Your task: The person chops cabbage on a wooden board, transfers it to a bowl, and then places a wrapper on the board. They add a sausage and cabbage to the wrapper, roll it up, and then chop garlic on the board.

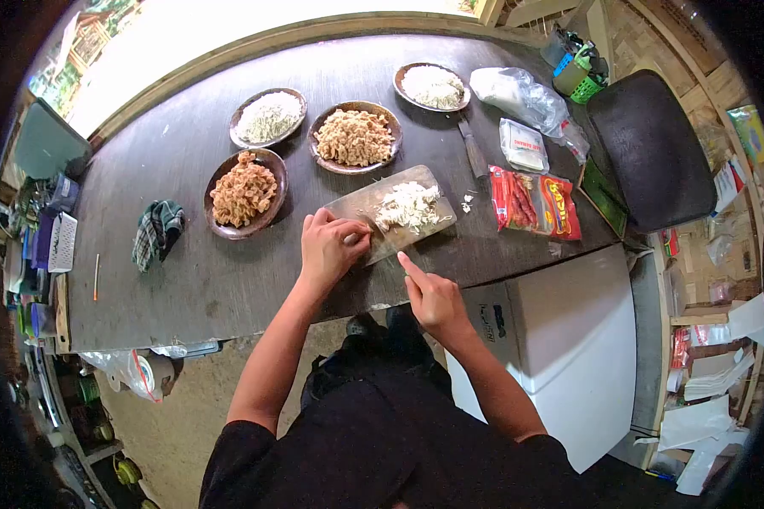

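A rectangular cutting board (335, 205) lies near the table's front edge, with a pile of finely cut white pieces (409, 207) on it. My left hand (335, 243) is closed at the board's left front corner. A small greyish rounded end shows between its fingers; what it belongs to is hidden. My right hand (437, 299) is at the board's front edge, its index finger stretched toward the board and its thumb apart. The other fingers curl under, and nothing shows in that hand. A few white scraps (467, 204) lie just right of the board.
Brown bowls hold crumbly brown food (244, 193), lighter brown food (354, 136) and white shreds (269, 117). At right lie a dark flat tool (473, 151), a red packet (535, 204) and a plastic bag (518, 93). A checked cloth (157, 233) is at left; a white box (569, 339) stands below.
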### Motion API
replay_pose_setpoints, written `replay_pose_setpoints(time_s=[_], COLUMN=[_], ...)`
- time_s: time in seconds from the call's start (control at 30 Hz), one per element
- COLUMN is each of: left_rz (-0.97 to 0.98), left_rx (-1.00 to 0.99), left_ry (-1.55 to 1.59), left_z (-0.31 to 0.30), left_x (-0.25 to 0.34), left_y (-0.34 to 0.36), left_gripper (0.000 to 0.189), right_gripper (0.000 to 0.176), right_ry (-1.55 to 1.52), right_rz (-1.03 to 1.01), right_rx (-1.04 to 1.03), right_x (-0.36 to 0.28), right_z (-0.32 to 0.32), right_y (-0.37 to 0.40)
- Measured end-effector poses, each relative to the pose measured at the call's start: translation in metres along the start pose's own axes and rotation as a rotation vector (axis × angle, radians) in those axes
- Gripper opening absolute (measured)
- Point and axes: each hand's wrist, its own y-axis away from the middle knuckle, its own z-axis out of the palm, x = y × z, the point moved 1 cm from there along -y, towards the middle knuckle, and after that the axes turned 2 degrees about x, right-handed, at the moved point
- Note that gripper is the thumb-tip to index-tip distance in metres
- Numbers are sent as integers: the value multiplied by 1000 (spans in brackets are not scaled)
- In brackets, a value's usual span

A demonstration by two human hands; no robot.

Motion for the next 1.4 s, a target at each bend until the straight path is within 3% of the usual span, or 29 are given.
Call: replay_pose_setpoints(time_s=[1.4], left_rz=[-22], left_rx=[-9], left_ry=[-28], left_z=[0], left_x=[1], left_y=[2], left_gripper=[12], right_gripper=[51], right_ry=[-29], right_rz=[-13], right_rx=[16], right_x=[1], right_z=[1], right_y=[-6])
